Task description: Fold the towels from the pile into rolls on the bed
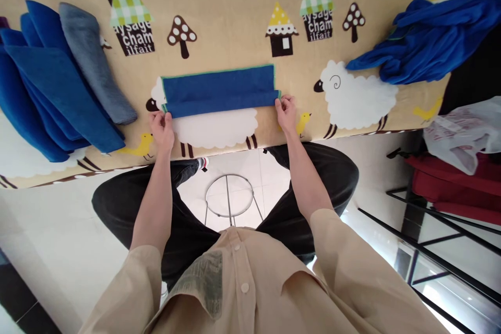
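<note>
A blue towel (219, 87) with green edging lies partly folded on the patterned cloth in front of me, its near part doubled over in a long strip. My left hand (162, 128) pinches its near left corner between thumb and fingers. At the near right corner, my right hand (286, 110) grips the folded edge the same way. Both hands rest low at the cloth's surface.
Folded blue towels (50, 83) and a grey-blue one (96, 62) lie at the left. A crumpled blue towel (434, 36) is at the right. Beyond the table edge are a plastic bag (465, 128), a red item (450, 182) and a black metal frame (434, 242).
</note>
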